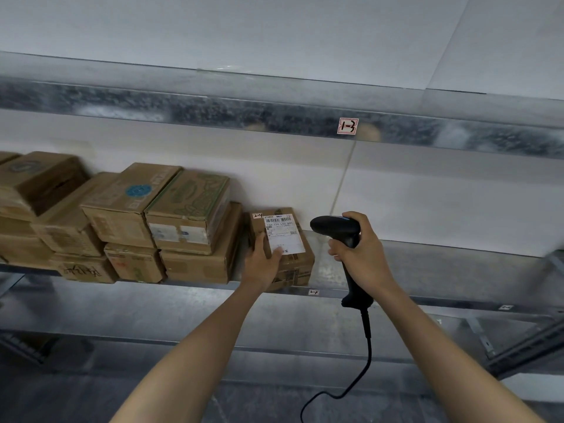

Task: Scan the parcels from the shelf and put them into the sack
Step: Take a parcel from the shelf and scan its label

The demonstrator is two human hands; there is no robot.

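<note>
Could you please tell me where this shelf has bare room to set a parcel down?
The shelf is bare right of the labelled parcel, behind the scanner, out to the right edge of view. Left of that parcel, stacked boxes crowd it.

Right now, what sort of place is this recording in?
Probably a parcel depot or stockroom: numbered metal shelving stacked with cardboard parcels, and the right hand holds a corded barcode scanner.
</note>
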